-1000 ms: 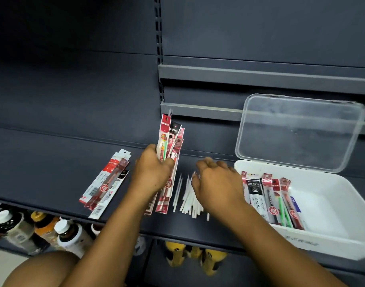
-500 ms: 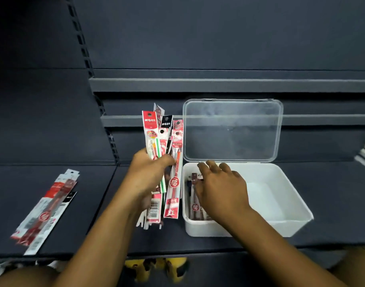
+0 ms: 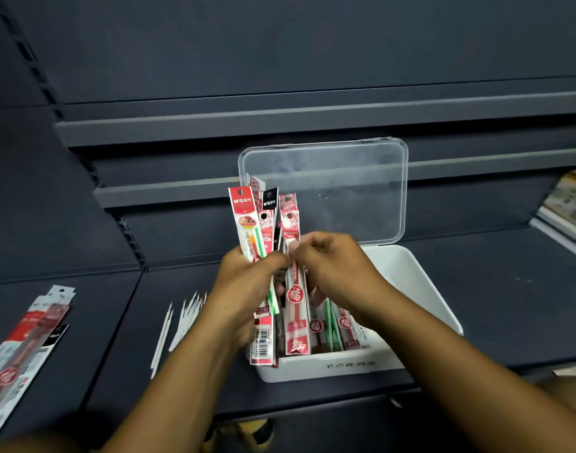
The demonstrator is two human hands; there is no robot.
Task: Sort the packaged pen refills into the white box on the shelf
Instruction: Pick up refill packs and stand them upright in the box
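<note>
I'm watching the L hand (image 3: 247, 282) gripping a fanned bundle of red, white and black packaged pen refills (image 3: 252, 217), fingers curling round the pkts approx mid-length, with the bundle standing near upright. The R hand (image 3: 337, 273) is meeting it just beside, thumb and fingertips pinching one long red refill packet (image 3: 294, 295) at the bundle's right edge. That packet's lower end is hanging over the box's left part. Both hands are hovering above the white rectangular plastic box (image 3: 410, 282), which is sitting on the dark grey shelf (image 3: 508, 305) w/ its clear hinged lid (image 3: 345, 191) standing open at the back. More red refill pkts (image 3: 334, 325) are lying inside along the box's left side. Left of the box, loose thin white refills (image 3: 178, 325) are lying on the shelf. Further left, a stack of red-and-white packets (image 3: 25, 338) is resting at the frame edge.
</note>
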